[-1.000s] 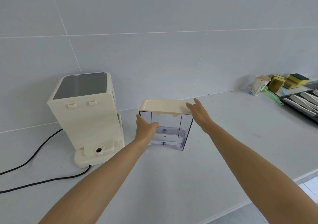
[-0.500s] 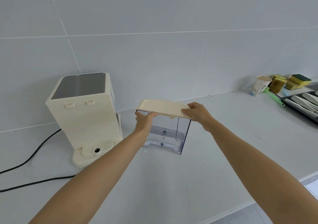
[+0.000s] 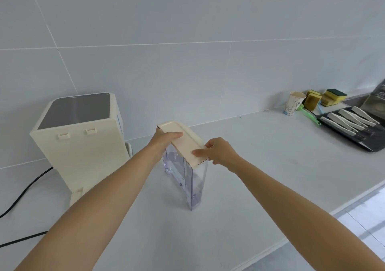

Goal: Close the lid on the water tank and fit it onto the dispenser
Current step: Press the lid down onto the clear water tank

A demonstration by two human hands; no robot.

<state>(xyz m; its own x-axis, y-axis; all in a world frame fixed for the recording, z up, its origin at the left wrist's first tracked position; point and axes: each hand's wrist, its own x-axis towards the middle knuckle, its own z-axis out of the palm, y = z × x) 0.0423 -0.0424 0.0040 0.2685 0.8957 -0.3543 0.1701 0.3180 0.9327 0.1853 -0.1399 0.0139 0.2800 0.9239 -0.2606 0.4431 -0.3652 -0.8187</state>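
Turned end-on since a moment ago, the water tank has both hands, left hand and right hand, grasping its lid; press evenly, then carry it level to the dispenser.

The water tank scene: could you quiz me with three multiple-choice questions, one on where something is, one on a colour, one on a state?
1. Where does the dispenser stand relative to the water tank?
A. On its left
B. On its right
C. Behind it, by the paper cup

2. What colour is the lid?
A. Green
B. Cream
C. Black

3. What are the hands doing?
A. Both hold the lid on the tank
B. Only one touches it
C. Both rest on the counter

Answers: 1 A, the dispenser stands left of the tank, apart from it. 2 B, it matches the dispenser's cream body. 3 A, the left hand and right hand grip opposite ends of the lid.
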